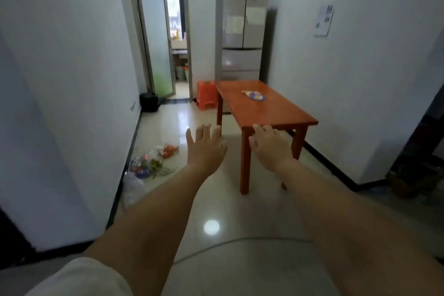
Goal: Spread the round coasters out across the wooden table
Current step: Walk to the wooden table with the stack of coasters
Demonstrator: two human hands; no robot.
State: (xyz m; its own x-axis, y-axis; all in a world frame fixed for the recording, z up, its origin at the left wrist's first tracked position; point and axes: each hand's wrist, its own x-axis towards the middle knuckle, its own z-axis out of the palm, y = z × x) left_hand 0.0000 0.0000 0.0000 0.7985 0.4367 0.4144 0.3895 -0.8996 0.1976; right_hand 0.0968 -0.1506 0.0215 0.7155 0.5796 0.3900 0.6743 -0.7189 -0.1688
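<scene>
Orange-brown table: rectangular wooden table (276, 113) at centre-right of frame; long axis runs from the near edge up toward the silver fridge (241, 31)
Coasters: small cluster of round flat coasters (254, 95), blue and pale, overlapping, lying flat on the far half of the tabletop; too small to count; round, so no clear long axis
Handling (judged): light, thin, stiff discs; probably slide easily on glossy wood; pinch at the rim or press on top and slide apart
Left hand: left hand (205, 144) at lower centre; fingers spread wide, holding nothing, over the pale tiled floor (211, 204)
Right hand: right hand (270, 145) in front of the near table edge; fingers loosely parted, empty; well apart from coasters
Stage (judged): not begun; needs to approach the table
</scene>
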